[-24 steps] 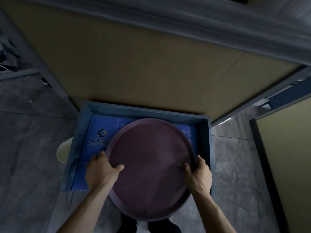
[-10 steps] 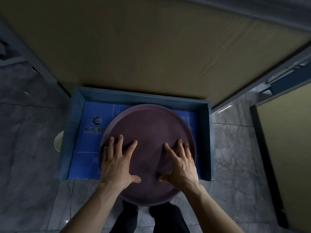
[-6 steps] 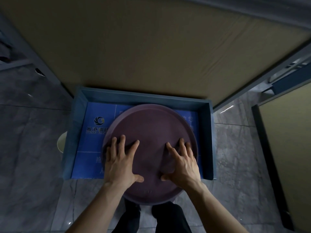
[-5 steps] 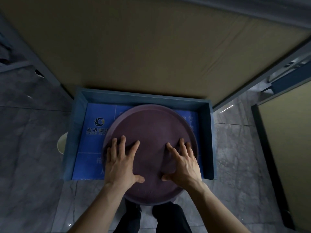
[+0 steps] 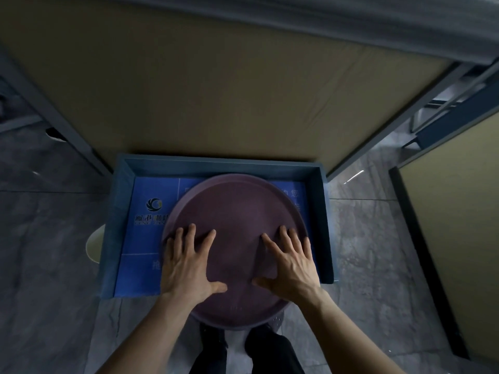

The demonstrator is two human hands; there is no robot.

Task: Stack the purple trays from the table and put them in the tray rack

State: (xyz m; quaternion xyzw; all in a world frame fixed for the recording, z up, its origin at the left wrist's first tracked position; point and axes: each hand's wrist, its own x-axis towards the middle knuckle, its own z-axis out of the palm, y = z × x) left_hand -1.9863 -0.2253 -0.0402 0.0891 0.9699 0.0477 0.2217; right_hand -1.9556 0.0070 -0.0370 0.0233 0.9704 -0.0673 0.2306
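A round purple tray [image 5: 237,211] lies in a blue open-fronted tray rack [image 5: 121,217], its near edge jutting out past the rack's front. A second rim shows along its far edge, so it seems to rest on another purple tray. My left hand [image 5: 186,263] lies flat on the tray's left part with fingers spread. My right hand [image 5: 291,263] lies flat on the right part, fingers spread too. Neither hand grips anything.
A tan panel [image 5: 216,76] with a grey frame stands just behind the rack. A second tan panel [image 5: 459,211] is at the right. A pale round object [image 5: 93,248] peeks out left of the rack. Grey stone floor [image 5: 40,265] surrounds it; my dark-trousered legs [image 5: 243,352] are below.
Earlier my hands gripped the tray's side rims above the rack. They then let go and moved flat onto the tray's top, and the tray slid a little deeper into the rack.
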